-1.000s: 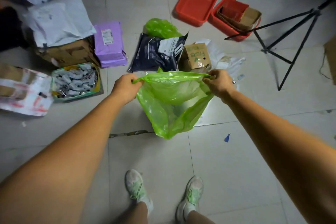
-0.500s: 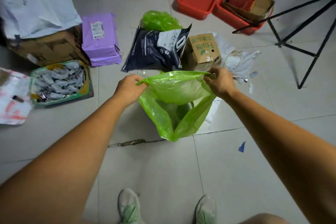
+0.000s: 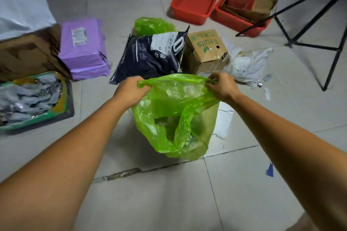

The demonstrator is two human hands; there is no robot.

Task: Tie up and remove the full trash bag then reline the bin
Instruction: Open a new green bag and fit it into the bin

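Note:
A translucent green trash bag (image 3: 174, 116) hangs above the tiled floor in the middle of the view. Its top edge is stretched between my two hands. My left hand (image 3: 131, 90) grips the left end of the rim. My right hand (image 3: 221, 86) pinches the right end. The bag's mouth sags open below the rim, and pale crumpled contents show through the plastic at its bottom. A second green bag (image 3: 152, 25), bunched and full, lies on the floor farther back behind a dark pouch. No bin is in view.
On the floor beyond the bag lie a dark pet-product pouch (image 3: 150, 54), a "Fruits" carton (image 3: 206, 48), a purple parcel (image 3: 84, 48), two red baskets (image 3: 195, 2) and a white mailer (image 3: 247, 65). A black tripod (image 3: 308, 24) stands at right. A tray of packets (image 3: 32, 97) sits at left.
The bag's mouth has sagged wider open while both hands keep hold of its rim. The view has moved forward, and my shoes have left the bottom of the frame.

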